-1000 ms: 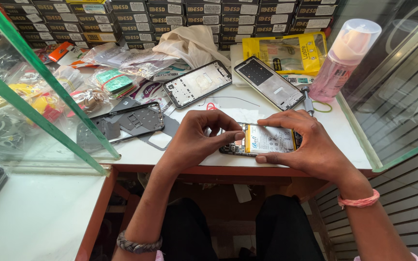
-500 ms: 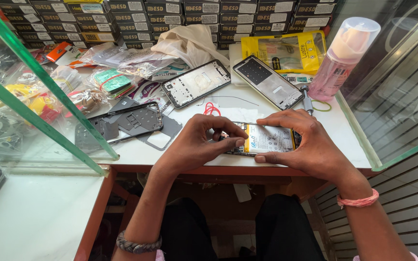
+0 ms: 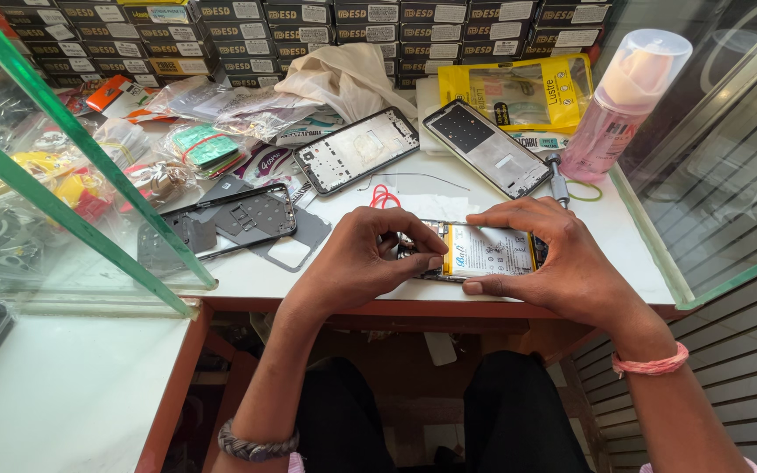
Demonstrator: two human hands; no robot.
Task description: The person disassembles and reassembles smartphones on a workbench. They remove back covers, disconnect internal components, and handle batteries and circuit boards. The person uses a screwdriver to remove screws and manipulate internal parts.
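On the white counter (image 3: 624, 236), both hands' fingers (image 3: 413, 241) pinch narrowly on an opened phone (image 3: 484, 251), gripping its edges.

Two bare phone frames (image 3: 357, 149) (image 3: 486, 146), pink spray bottle (image 3: 621, 102), beige cloth (image 3: 348, 79), stacked dark boxes (image 3: 221, 35).

Opened phone with white-and-yellow battery (image 3: 484, 250), on a white table (image 3: 606, 236) edged in red-brown wood. Pale pink plastic spray bottle (image 3: 619, 105) with a clear cap; bright yellow flat packet (image 3: 519, 92); cream crumpled cloth (image 3: 348, 79). Dark grey phone back frame (image 3: 251, 219); two black-rimmed phone frames with silver-white insides (image 3: 357, 149). Small red wire loop (image 3: 383, 197). Stacked black boxes with white lettering (image 3: 247, 35). Green-edged clear glass panes (image 3: 72, 149). Pink wristband (image 3: 650, 363); silver metal bracelet (image 3: 251, 447).
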